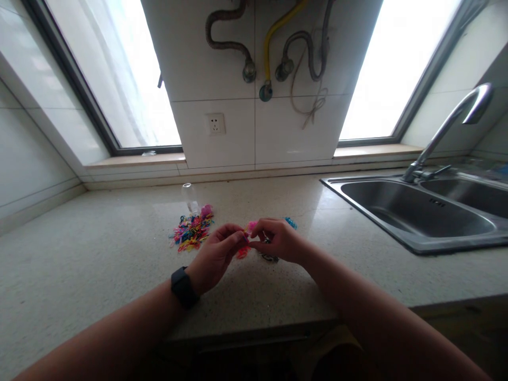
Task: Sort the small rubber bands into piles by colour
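Observation:
My left hand (216,253), with a dark watch on its wrist, pinches a few small coloured rubber bands (245,236) between thumb and fingers. Close against them from the other side is my right hand (280,241), its thumb and forefinger curled in at the same spot; what its fingertips grip is too small to make out. Under and around the hands lie small groups of bands: pink (251,226), orange-red (242,253), black and white (270,257), and blue (291,222). Left of my hands is a mixed heap of multicoloured bands (192,232).
Behind the mixed heap lie a clear, bottle-like container (190,198) and a pink piece (207,210). A steel sink (367,233) with a tall faucet (444,129) is set into the speckled countertop (99,264) at right. Hoses hang on the tiled wall, near a socket (215,124).

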`<action>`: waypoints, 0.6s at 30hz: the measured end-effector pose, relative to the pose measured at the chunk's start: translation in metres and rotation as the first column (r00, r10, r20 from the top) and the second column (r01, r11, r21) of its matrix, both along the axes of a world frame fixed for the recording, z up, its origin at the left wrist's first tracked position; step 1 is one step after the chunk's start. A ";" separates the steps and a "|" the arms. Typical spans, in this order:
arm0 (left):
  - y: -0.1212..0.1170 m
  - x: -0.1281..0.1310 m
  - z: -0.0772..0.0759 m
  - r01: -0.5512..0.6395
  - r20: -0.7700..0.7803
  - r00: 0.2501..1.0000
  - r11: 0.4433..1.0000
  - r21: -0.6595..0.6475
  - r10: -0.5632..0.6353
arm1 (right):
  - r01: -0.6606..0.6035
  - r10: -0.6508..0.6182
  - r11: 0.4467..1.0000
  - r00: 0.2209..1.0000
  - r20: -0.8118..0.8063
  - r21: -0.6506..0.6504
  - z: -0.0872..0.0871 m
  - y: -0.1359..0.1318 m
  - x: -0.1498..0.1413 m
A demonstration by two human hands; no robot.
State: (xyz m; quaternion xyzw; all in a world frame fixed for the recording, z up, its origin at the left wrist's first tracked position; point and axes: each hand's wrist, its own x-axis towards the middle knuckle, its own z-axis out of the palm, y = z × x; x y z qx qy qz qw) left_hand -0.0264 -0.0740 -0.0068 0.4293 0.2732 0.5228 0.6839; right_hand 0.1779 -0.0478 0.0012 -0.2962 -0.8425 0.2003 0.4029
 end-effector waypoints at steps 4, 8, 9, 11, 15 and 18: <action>0.000 0.001 -0.001 0.000 0.005 1.000 0.999 0.032 0.000 | -0.005 0.005 1.000 1.000 0.001 -0.004 0.002 -0.002 -0.002; -0.001 0.002 -0.001 0.017 -0.014 1.000 0.998 0.054 -0.016 | -0.013 0.013 1.000 1.000 -0.006 0.001 0.003 -0.002 -0.004; -0.001 0.002 -0.001 0.015 -0.015 1.000 0.998 0.057 -0.015 | -0.012 0.012 1.000 1.000 -0.011 0.004 0.002 -0.002 -0.005; 0.000 0.002 -0.001 0.010 -0.012 1.000 0.999 0.053 -0.009 | -0.007 0.007 1.000 1.000 -0.015 0.011 0.001 -0.002 -0.005; 0.001 0.001 -0.002 0.004 -0.004 1.000 1.000 0.015 -0.004 | 0.017 -0.017 1.000 0.999 -0.032 0.006 -0.001 -0.002 -0.005; 0.000 0.000 -0.003 0.000 0.003 1.000 1.000 -0.004 0.000 | 0.033 -0.033 0.999 0.999 -0.039 -0.014 -0.002 -0.001 -0.005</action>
